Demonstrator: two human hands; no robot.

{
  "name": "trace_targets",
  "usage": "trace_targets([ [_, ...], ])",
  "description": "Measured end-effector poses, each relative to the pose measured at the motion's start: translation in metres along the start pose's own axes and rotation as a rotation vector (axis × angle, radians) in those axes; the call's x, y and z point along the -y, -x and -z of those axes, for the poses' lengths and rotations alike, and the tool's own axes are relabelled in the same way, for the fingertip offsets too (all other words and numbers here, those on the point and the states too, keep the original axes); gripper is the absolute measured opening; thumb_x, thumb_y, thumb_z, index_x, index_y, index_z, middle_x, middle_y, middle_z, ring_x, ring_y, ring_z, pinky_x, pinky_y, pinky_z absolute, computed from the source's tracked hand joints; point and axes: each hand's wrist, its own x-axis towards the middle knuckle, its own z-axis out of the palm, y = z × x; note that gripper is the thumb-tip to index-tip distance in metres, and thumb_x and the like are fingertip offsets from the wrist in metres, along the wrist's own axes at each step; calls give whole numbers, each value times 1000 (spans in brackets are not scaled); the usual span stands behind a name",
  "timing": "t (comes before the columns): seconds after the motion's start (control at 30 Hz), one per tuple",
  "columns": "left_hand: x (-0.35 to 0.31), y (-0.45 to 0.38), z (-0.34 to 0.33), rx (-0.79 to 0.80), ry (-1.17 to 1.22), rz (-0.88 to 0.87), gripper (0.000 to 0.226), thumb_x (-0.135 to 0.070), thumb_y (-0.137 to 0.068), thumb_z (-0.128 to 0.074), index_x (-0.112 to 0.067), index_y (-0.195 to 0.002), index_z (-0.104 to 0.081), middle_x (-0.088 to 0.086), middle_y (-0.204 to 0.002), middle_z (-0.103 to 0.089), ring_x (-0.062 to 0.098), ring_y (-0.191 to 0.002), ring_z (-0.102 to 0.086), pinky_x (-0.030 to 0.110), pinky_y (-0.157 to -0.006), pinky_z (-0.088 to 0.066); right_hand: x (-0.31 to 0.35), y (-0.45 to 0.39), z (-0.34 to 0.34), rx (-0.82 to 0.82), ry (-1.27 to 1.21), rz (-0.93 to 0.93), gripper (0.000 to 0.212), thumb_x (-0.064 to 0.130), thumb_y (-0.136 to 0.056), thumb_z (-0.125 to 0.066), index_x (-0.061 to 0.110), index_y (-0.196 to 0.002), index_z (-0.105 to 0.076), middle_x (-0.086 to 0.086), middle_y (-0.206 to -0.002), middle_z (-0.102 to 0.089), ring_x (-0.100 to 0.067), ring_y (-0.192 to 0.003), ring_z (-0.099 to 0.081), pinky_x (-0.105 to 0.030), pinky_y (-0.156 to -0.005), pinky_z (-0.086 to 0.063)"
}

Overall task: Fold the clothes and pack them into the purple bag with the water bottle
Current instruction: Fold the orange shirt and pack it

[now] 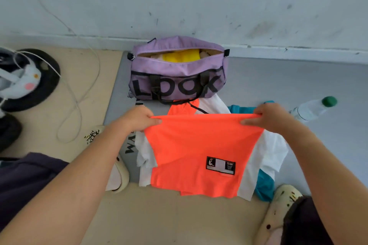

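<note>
Left hand (139, 118) and right hand (268, 117) each pinch an upper corner of an orange garment (199, 149), its top edge stretched between them; a black-bordered patch (220, 165) sits on its lower right; beneath it lie a white garment (266, 151) and a teal garment (264, 187); beyond, a purple bag (177, 71) lettered LOOK stands unzipped against the wall, a yellow item (181, 55) inside; a water bottle (312, 108) with a green cap lies on the grey mat (298, 81), right of the bag.

A home: plush toy (22, 79); slippers (117, 173) on floor
</note>
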Motion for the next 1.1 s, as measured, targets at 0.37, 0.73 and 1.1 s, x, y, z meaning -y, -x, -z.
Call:
trace_targets([
  [0.37,-78,82,120,-1002,-56,-319,44,-49,-93,-50,-10,-98,-69,11,-101,-68,31,-101,-54,39,-92,-40,38,69,130,-864,-281,214,51,53,-81,-68,4,-88,-63,-13,-82,-60,-29,-82,-53,-37,-75,-43],
  [0.73,-33,58,-39,-534,84,2,52,-53,-95,-45,-9,-80,-68,10,-85,-65,32,-96,-55,38,-84,-43,18,70,-17,-434,-329,-80,47,48,-90,-53,4,-73,-56,-10,-69,-58,-29,-68,-53,-34,-60,-36],
  [1.1,0,26,-152,562,4,493,97,-90,-69,-44,-19,-134,-55,10,-135,-56,29,-116,-57,34,-84,-47,-4,48,-131,684,-144,-345,59,65,-82,-54,10,-105,-59,-7,-96,-69,-28,-76,-71,-31,-71,-53],
])
